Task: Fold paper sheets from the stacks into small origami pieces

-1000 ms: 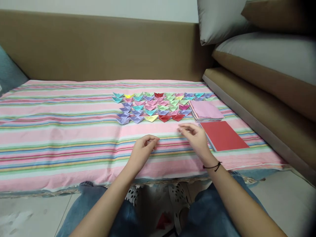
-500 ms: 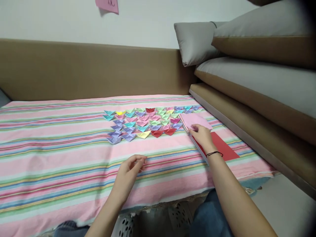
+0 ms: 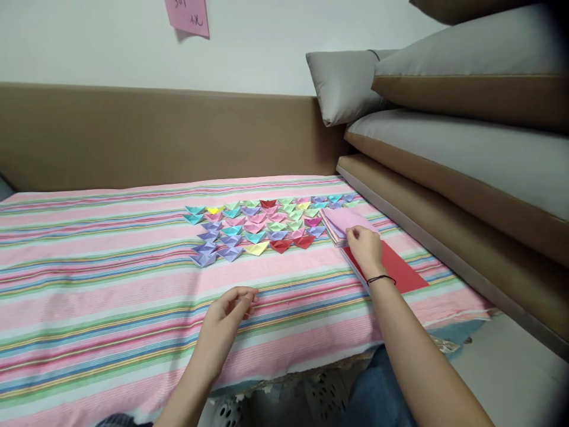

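Note:
My right hand point(image 3: 366, 249) pinches the near edge of a pink sheet of paper point(image 3: 347, 217), the top one of a stack of coloured square paper point(image 3: 333, 235). That edge is bent up off the sheets below. Under my right wrist lies a larger red sheet point(image 3: 402, 268), on a pile with white edges. My left hand point(image 3: 223, 317) hangs low over the striped cloth point(image 3: 133, 308), its fingers loosely curled with nothing in them. Several rows of small folded paper boats point(image 3: 255, 228) in purple, pink, green, blue, yellow and red stand left of the stack.
Grey and brown cushions point(image 3: 471, 139) are piled along the right side, with a grey pillow point(image 3: 344, 83) behind. A brown backrest point(image 3: 160, 139) runs along the back. A pink note point(image 3: 189, 16) sticks to the wall. White perforated baskets point(image 3: 326, 391) stand below the front edge.
My right hand has drawn the pink sheet's near edge up from the stack. My left hand stays nearly where it was. The view has tilted slightly upward.

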Demonstrator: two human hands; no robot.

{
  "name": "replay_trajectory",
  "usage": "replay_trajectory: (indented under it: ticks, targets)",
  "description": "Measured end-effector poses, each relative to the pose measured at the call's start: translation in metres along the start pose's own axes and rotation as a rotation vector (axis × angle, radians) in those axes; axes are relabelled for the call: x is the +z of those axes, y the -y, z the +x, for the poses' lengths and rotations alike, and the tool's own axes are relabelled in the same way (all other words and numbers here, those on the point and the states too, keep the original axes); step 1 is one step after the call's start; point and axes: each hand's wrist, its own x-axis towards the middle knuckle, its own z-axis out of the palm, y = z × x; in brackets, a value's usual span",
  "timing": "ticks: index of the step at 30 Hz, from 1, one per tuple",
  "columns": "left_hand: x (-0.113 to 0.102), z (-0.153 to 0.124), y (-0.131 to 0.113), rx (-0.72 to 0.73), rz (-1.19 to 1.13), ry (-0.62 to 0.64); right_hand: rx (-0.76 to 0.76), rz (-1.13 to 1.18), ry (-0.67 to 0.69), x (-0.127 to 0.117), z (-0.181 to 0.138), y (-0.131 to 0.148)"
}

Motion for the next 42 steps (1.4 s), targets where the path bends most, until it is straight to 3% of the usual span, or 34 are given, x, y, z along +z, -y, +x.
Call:
replay_trajectory:
  ticks: [5,7,10,15,17,20,26,31,37,42]
  targets:
    - [-0.001,0.001,-0.001,0.048,0.015,-0.021,-0.124,0.12,-0.109,-0.025,-0.014,0.019]
    - [-0.001,0.002,0.001,0.074,0.023,-0.015,-0.26,0.378,-0.09,-0.033,-0.032,0.03]
    - [-0.001,0.004,0.009,0.138,0.039,-0.021,-0.342,0.67,0.169,-0.038,-0.066,0.046]
    - [-0.009,0.004,0.032,0.387,0.301,-0.072,-0.523,0.941,0.841,-0.037,-0.11,0.059]
    - [-0.014,0.002,0.039,0.515,0.451,-0.001,-0.543,0.981,0.977,-0.036,-0.118,0.058]
    - [-0.02,0.0,0.044,0.663,0.654,0.146,-0.551,0.98,1.069,-0.034,-0.124,0.052]
    - [-0.018,-0.003,0.046,0.699,0.699,0.218,-0.641,0.862,0.997,-0.036,-0.12,0.035]
    - [-0.014,-0.008,0.047,0.582,0.652,0.135,-0.809,0.669,0.923,-0.024,-0.123,0.031]
    - [-0.012,-0.005,0.049,0.317,0.515,0.02,-0.618,0.645,0.66,-0.007,-0.132,0.036]
    - [-0.012,-0.003,0.046,0.129,0.365,-0.024,-0.496,0.601,0.638,-0.007,-0.13,0.042]
